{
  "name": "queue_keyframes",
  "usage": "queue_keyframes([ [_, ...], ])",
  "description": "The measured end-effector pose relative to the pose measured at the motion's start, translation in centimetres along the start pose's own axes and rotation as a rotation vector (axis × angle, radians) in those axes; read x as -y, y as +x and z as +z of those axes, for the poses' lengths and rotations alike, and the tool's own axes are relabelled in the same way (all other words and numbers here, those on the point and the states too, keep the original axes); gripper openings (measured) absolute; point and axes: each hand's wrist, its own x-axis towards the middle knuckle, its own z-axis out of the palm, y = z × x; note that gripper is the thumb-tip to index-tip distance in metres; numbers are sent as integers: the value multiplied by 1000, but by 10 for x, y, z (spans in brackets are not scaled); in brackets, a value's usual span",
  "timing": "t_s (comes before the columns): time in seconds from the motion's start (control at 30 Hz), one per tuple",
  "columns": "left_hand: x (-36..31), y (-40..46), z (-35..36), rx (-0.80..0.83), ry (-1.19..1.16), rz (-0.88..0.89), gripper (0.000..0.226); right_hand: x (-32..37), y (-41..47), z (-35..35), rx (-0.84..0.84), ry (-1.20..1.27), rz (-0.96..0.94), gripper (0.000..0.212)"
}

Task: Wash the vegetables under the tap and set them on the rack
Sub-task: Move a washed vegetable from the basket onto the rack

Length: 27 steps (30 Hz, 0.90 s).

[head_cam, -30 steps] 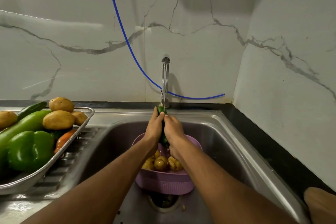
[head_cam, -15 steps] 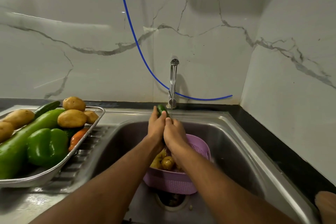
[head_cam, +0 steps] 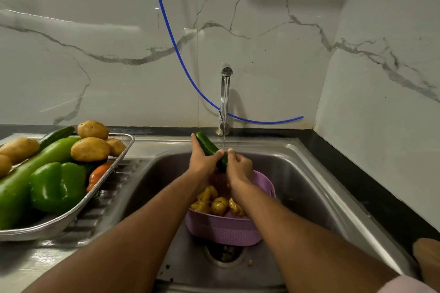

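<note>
A dark green cucumber (head_cam: 207,145) is tilted under the thin water stream from the steel tap (head_cam: 224,100). My left hand (head_cam: 202,162) grips its middle from the left, and my right hand (head_cam: 239,166) holds its lower end. Below them a purple colander (head_cam: 226,231) sits in the sink (head_cam: 307,188) with several yellow-brown vegetables (head_cam: 219,204) inside. On the left, the metal rack tray (head_cam: 71,214) carries potatoes (head_cam: 90,149), a green bell pepper (head_cam: 57,185), a long pale green gourd (head_cam: 35,164), another cucumber (head_cam: 57,134) and an orange vegetable (head_cam: 98,172).
A blue hose (head_cam: 176,50) hangs across the marble wall behind the tap. The drain (head_cam: 225,253) lies under the colander. A black counter edge (head_cam: 371,188) runs along the right, with a tan object (head_cam: 427,261) at its near end.
The cucumber has tipped from nearly upright to slanting up-left, with more of it showing above my left hand. The view has shifted, so the rack tray appears further right.
</note>
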Motion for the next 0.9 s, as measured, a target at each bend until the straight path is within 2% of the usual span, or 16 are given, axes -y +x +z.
queue_keyframes([
  [0.13,-2,-5,6,-92,-59,100,104,4,-1,8,-44,-6,-70,41],
  [0.27,-7,-10,13,-152,-142,154,103,0,2,5,-103,-193,-401,43],
  [0.33,-6,-13,11,-169,-169,173,101,-6,7,2,-78,-318,-460,44],
  [0.43,-2,-12,4,-90,-99,247,99,-6,13,0,-6,-300,-320,46],
  [0.5,-2,-11,0,-36,-60,269,98,-1,14,-1,53,-211,-94,45],
  [0.6,-2,-8,-2,39,-14,317,98,1,15,-8,253,35,310,52],
  [0.67,0,-4,-4,50,-4,328,99,2,16,-10,307,102,412,54],
  [0.73,1,-2,-4,25,-20,323,98,4,16,-7,228,-34,316,56],
  [0.83,-3,-5,4,-79,-64,304,93,3,14,-2,-8,-281,-93,57],
  [0.9,-5,-4,11,-175,-97,288,92,3,10,-3,-74,-338,-341,57],
])
